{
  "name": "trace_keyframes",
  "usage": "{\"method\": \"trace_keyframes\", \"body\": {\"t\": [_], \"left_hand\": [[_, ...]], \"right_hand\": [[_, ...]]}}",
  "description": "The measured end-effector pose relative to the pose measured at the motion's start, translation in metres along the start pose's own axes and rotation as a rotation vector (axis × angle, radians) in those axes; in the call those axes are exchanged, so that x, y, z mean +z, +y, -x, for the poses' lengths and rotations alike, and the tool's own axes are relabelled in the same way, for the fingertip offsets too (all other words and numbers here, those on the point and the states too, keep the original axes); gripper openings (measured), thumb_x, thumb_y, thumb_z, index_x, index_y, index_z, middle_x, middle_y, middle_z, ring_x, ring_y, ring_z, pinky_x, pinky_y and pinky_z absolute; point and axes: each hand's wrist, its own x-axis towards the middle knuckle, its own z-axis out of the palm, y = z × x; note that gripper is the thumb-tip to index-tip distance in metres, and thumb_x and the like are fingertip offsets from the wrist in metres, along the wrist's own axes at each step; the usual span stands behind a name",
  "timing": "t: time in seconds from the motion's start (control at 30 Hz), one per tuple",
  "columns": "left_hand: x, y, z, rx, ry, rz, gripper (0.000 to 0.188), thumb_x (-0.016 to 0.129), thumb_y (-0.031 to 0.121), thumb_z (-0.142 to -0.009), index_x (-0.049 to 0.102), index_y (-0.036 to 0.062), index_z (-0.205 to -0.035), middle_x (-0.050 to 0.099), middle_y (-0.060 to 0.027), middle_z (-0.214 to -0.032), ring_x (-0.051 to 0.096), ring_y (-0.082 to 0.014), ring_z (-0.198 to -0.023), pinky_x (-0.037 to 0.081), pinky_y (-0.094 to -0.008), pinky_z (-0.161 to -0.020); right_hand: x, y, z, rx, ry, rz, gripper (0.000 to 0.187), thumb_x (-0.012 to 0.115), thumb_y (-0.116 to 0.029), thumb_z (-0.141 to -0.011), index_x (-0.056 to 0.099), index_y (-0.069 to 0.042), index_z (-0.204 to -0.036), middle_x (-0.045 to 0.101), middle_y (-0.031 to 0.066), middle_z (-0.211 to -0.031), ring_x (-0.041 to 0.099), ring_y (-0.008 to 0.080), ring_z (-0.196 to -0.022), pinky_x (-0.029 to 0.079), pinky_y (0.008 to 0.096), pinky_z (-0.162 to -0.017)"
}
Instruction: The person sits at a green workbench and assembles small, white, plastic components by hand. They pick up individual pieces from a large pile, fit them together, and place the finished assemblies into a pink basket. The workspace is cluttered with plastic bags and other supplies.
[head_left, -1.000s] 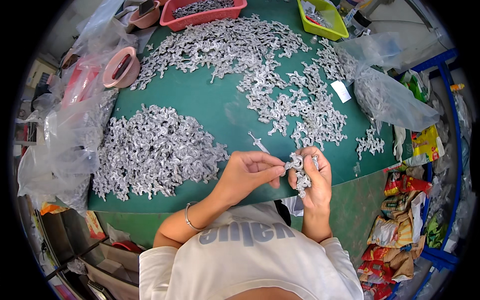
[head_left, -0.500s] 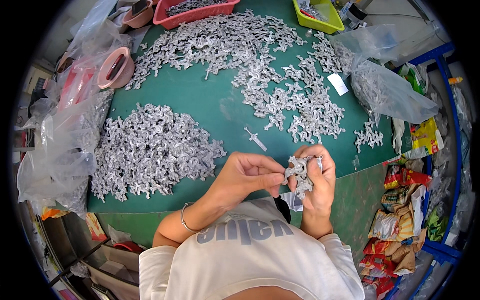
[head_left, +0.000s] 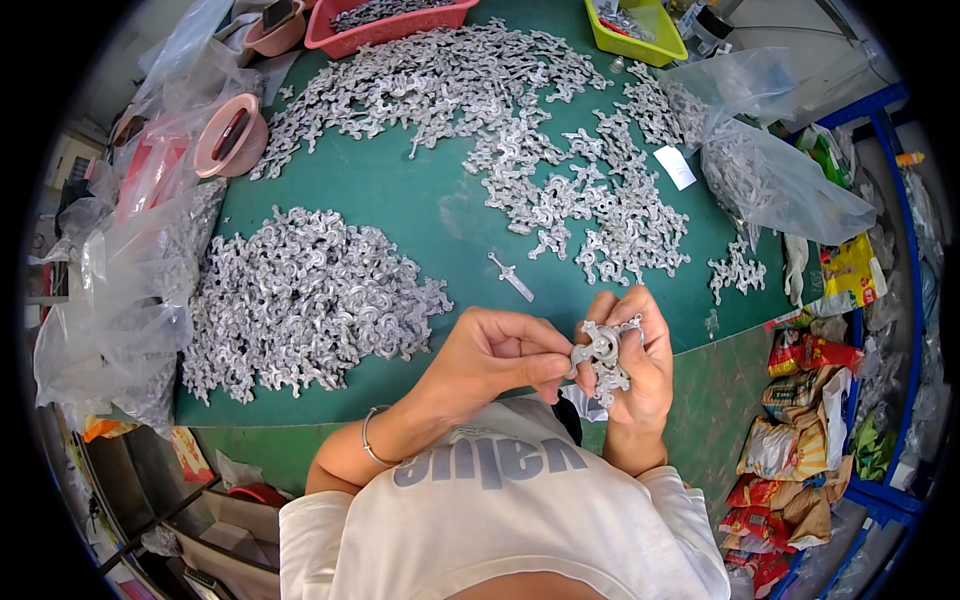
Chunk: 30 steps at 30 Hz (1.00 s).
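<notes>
Near the table's front edge, my right hand [head_left: 648, 365] is closed round a small bunch of silver-grey curled metal castings [head_left: 603, 345], the thumb lying across them. My left hand [head_left: 505, 358] pinches with thumb and forefinger at the left side of the same castings. How many pieces are in the bunch I cannot tell, since the fingers cover part of it. Just beyond the hands, a single sword-shaped metal piece [head_left: 512, 278] lies by itself on the green table [head_left: 410, 205]. To the left spreads a large heap of curled castings [head_left: 310, 300].
More silver castings [head_left: 440, 85] are strewn across the far side, with a small cluster [head_left: 738, 270] at right. Red [head_left: 390, 30] and yellow-green [head_left: 640, 35] baskets stand at the back. A pink bowl [head_left: 232, 140] and plastic bags [head_left: 120, 320] crowd the left; a blue rack [head_left: 890, 300] is at right.
The castings in my right hand have turned a little, so a rounded curl now faces up. Both hands have barely shifted, and the heaps look the same.
</notes>
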Motion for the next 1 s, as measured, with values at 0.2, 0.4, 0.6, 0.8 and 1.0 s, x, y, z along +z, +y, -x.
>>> {"method": "trace_keyframes", "body": {"t": [0.2, 0.4, 0.6, 0.8, 1.0], "left_hand": [[0.0012, 0.0014, 0.0007, -0.013, 0.013, -0.013, 0.015, 0.062, 0.005, -0.078, 0.061, -0.0050, -0.089, 0.061, -0.0094, -0.078, 0.058, -0.0113, -0.061, 0.047, -0.0206, -0.057], [0.0010, 0.0019, 0.0007, 0.000, 0.009, -0.035, 0.014, 0.061, 0.003, -0.078, 0.061, -0.0053, -0.089, 0.061, -0.0094, -0.079, 0.058, -0.0114, -0.062, 0.047, -0.0205, -0.058], [0.0019, 0.0023, 0.0003, 0.014, 0.018, -0.049, 0.013, 0.060, 0.000, -0.077, 0.061, -0.0058, -0.088, 0.061, -0.0100, -0.080, 0.058, -0.0115, -0.063, 0.048, -0.0208, -0.059], [-0.0013, -0.0006, -0.0014, 0.020, 0.025, -0.040, 0.012, 0.060, 0.000, -0.078, 0.060, -0.0060, -0.089, 0.061, -0.0100, -0.080, 0.058, -0.0112, -0.063, 0.047, -0.0206, -0.059], [-0.0026, -0.0016, -0.0025, -0.006, 0.019, -0.034, 0.013, 0.061, 0.002, -0.078, 0.060, -0.0050, -0.089, 0.062, -0.0096, -0.080, 0.058, -0.0106, -0.063, 0.047, -0.0197, -0.059]], "right_hand": [[-0.0007, -0.0001, -0.0007, 0.012, -0.013, -0.018, 0.025, 0.059, -0.020, -0.081, 0.044, -0.002, -0.088, 0.049, 0.0139, -0.081, 0.053, 0.0188, -0.051, 0.039, 0.0238, -0.039], [-0.0019, 0.0004, -0.0013, 0.020, -0.018, -0.026, 0.025, 0.059, -0.020, -0.082, 0.045, -0.001, -0.088, 0.049, 0.0137, -0.081, 0.053, 0.0191, -0.050, 0.040, 0.0241, -0.039], [-0.0027, 0.0009, -0.0021, 0.019, -0.031, -0.037, 0.023, 0.059, -0.019, -0.082, 0.046, -0.001, -0.088, 0.049, 0.0141, -0.081, 0.053, 0.0185, -0.050, 0.039, 0.0238, -0.039], [-0.0048, 0.0026, -0.0042, 0.040, -0.019, -0.044, 0.022, 0.057, -0.019, -0.083, 0.047, -0.001, -0.088, 0.050, 0.0142, -0.079, 0.052, 0.0186, -0.049, 0.038, 0.0236, -0.039], [-0.0063, 0.0037, -0.0062, 0.066, -0.018, -0.058, 0.021, 0.056, -0.020, -0.084, 0.047, -0.001, -0.088, 0.049, 0.0140, -0.079, 0.052, 0.0188, -0.049, 0.038, 0.0237, -0.038]]}}
